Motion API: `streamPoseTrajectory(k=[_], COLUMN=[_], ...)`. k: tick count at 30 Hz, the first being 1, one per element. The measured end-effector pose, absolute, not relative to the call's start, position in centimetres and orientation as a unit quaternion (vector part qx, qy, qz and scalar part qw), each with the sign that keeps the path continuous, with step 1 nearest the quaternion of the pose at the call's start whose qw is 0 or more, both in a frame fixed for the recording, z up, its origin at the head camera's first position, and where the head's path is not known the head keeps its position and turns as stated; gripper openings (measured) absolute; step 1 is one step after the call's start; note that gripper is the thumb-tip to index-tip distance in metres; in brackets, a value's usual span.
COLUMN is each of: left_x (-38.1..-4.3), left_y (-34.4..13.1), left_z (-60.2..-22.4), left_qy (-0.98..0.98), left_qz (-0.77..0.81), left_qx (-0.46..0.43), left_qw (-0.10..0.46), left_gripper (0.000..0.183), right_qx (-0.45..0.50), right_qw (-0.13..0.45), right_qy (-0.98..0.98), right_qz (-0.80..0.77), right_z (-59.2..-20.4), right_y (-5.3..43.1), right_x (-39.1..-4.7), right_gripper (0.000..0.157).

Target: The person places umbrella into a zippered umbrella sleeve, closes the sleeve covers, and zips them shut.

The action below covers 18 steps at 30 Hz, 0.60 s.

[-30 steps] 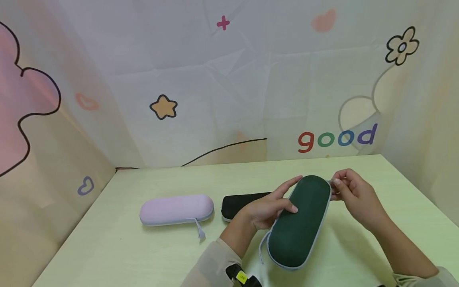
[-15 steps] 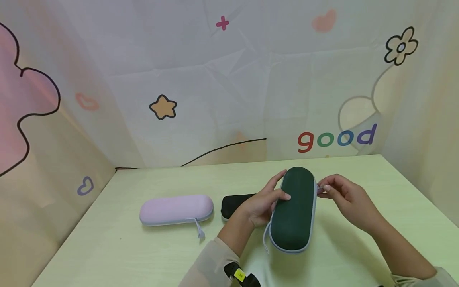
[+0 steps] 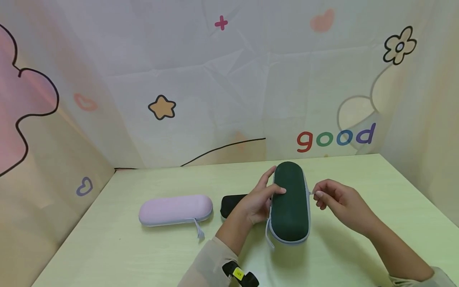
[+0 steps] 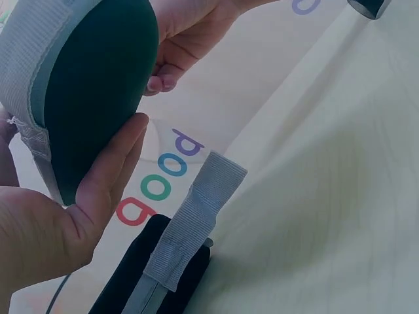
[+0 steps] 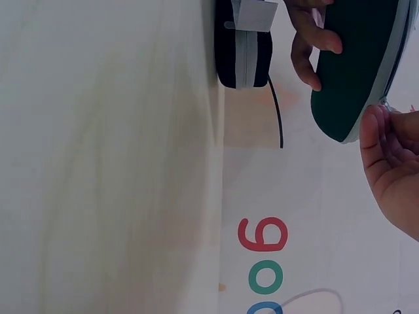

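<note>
My left hand point(image 3: 256, 205) grips a dark green zip case point(image 3: 292, 207) from its left side, thumb on the flat face, and holds it upright above the table. A pale grey zip runs round the case, and a grey fabric tab point(image 3: 268, 235) hangs at its lower left. My right hand point(image 3: 340, 205) pinches a small zip pull at the case's right edge, mostly covered by the fingertips. In the right wrist view the fingertips point(image 5: 373, 121) meet the zip point(image 5: 386, 72) of the green case point(image 5: 353, 59); a dark line shows along it.
On the pale table point(image 3: 107, 247), a black zip case point(image 3: 233, 204) lies behind my left hand, partly hidden. Its grey strap point(image 4: 196, 216) shows in the left wrist view. A lavender case point(image 3: 175, 209) lies further left. A printed curtain point(image 3: 201, 79) stands behind.
The green case has moved left and up in the head view and turned more upright. My left hand moves with it; my right hand has shifted slightly left and down, still pinching the pull.
</note>
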State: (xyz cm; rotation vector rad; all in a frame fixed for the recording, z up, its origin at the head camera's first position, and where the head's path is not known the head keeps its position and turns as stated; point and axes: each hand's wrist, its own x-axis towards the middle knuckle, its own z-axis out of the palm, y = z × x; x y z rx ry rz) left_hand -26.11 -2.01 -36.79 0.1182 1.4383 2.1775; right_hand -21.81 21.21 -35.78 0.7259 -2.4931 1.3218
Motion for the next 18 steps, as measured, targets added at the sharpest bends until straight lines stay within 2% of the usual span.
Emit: streamPoseTrajectory(k=[18], left_x=[-26.65], left_y=[-2.42], left_z=[-36.95], left_qy=[0.519], left_qz=[0.834], left_qx=[-0.018], left_qw=[0.19], left_gripper=[0.085], right_qx=[0.264], right_qw=[0.076], right_qy=[-0.852], right_qz=[0.446], right_z=[-35.77], right_y=[20.82], right_x=[-21.3], right_gripper=[0.008])
